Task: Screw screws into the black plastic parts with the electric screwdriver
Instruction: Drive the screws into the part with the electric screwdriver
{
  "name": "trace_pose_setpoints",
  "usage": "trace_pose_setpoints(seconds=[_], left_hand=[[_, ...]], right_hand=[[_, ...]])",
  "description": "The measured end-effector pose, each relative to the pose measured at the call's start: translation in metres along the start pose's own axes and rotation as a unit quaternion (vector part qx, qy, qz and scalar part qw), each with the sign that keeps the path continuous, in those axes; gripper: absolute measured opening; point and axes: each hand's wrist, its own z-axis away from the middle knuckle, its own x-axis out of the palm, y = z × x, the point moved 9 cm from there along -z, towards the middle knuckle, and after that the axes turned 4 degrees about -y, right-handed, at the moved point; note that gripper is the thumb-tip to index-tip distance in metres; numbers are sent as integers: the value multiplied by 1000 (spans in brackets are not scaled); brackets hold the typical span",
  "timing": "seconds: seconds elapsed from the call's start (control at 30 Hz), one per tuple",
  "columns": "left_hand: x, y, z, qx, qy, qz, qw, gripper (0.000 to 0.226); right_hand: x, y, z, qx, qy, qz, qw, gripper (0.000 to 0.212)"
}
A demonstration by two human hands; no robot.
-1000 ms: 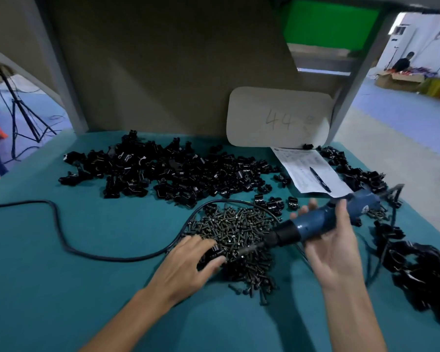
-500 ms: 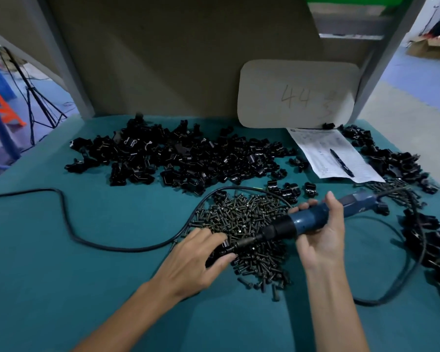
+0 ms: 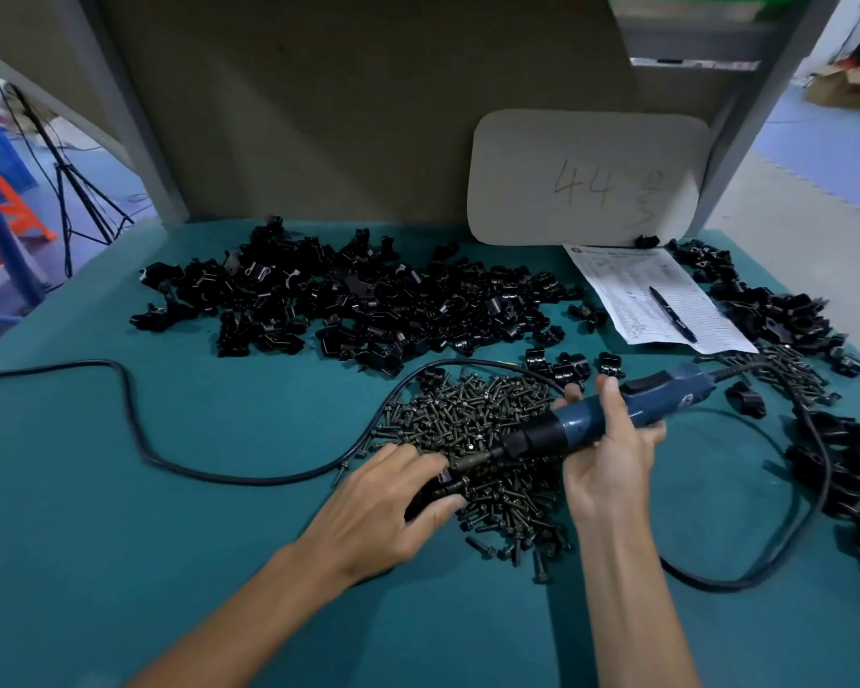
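Your left hand (image 3: 383,508) covers most of the black part (image 3: 428,494) under it. You can't tell if the screwdriver (image 3: 579,424) tip touches a screw. At nine o'clock the cord (image 3: 259,482) runs off the edge. At three o'clock the pile of parts (image 3: 825,464) is cut off. At one o'clock the print on the paper (image 3: 666,290) is too small to read.
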Motion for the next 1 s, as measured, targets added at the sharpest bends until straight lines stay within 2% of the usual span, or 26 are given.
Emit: trace_pose_setpoints(seconds=[0.33,0.53,0.83,1.0], left_hand=[[-3,-3,1,-16,8,18,1000,49],[-4,-5,1,-20,13,24,999,51],[-4,0,2,-4,11,8,1000,43],[-4,-1,1,-8,6,16,1000,48]], right_hand=[[-6,-3,0,7,10,-18,1000,60],[-8,3,0,20,-2,-26,999,36],[-5,3,-1,16,-13,-21,1000,39],[-6,3,0,12,-21,-18,1000,35]])
